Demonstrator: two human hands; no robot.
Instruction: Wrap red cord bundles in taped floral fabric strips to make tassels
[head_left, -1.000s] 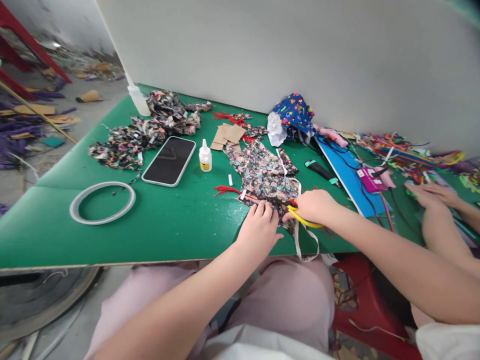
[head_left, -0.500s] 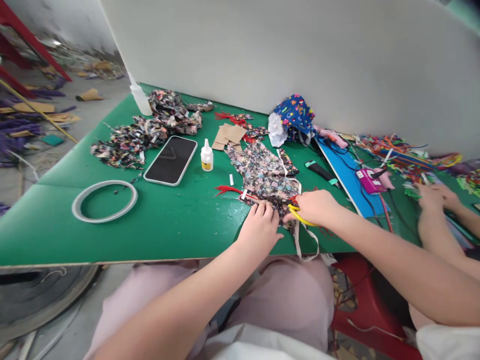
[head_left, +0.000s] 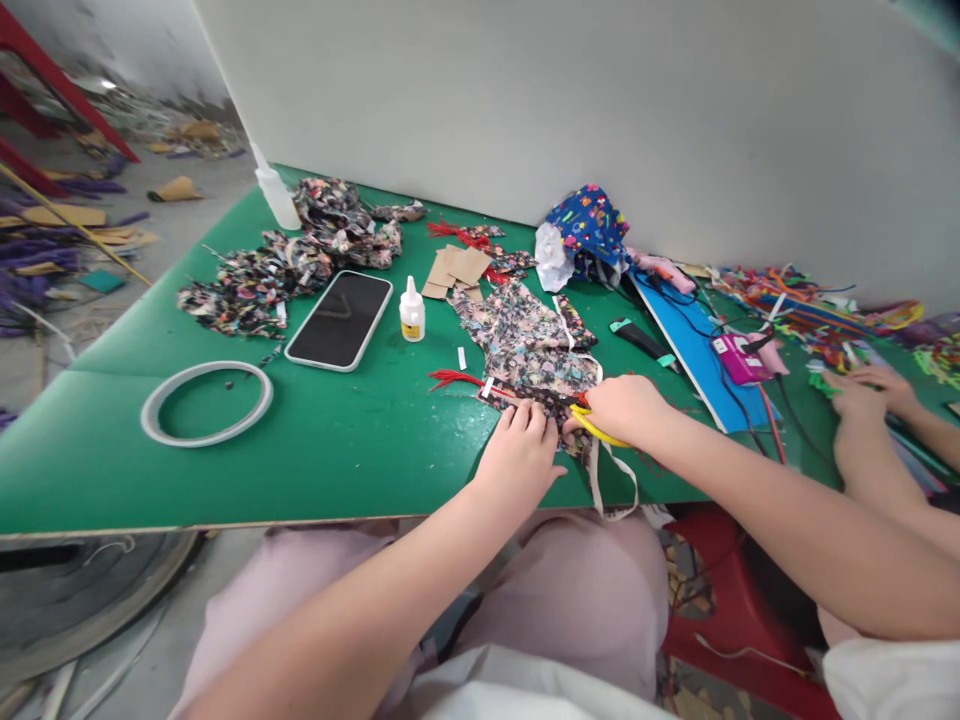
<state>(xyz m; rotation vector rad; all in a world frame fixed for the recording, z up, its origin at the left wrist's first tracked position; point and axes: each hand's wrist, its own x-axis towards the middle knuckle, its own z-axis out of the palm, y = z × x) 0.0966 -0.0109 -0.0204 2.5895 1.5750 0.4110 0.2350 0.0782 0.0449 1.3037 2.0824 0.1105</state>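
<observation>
A piece of dark floral fabric [head_left: 536, 345] with white edging lies on the green table. My left hand [head_left: 519, 452] rests flat on its near edge, fingers stretched out and pressing down. In my right hand [head_left: 628, 408] are yellow-handled scissors [head_left: 600, 428], whose dark blades point left along the fabric, just beyond my left fingertips. The blades are partly lost against the print. A bundle of red cords [head_left: 456, 377] sticks out at the fabric's left side, by a small white label [head_left: 487, 386]. A white strap [head_left: 616, 485] loops down toward the table's front edge.
Left of the fabric are a small glue bottle [head_left: 412, 312], a phone [head_left: 339, 320] and a white tape ring [head_left: 150, 412]. Crumpled floral fabric [head_left: 255, 280] lies behind. To the right are a black-and-green cutter [head_left: 643, 345], a blue board [head_left: 686, 345] and a co-worker's hands [head_left: 862, 390].
My right hand has shifted slightly left with the scissors, and their yellow handles have come closer together. My left hand stays in place on the fabric.
</observation>
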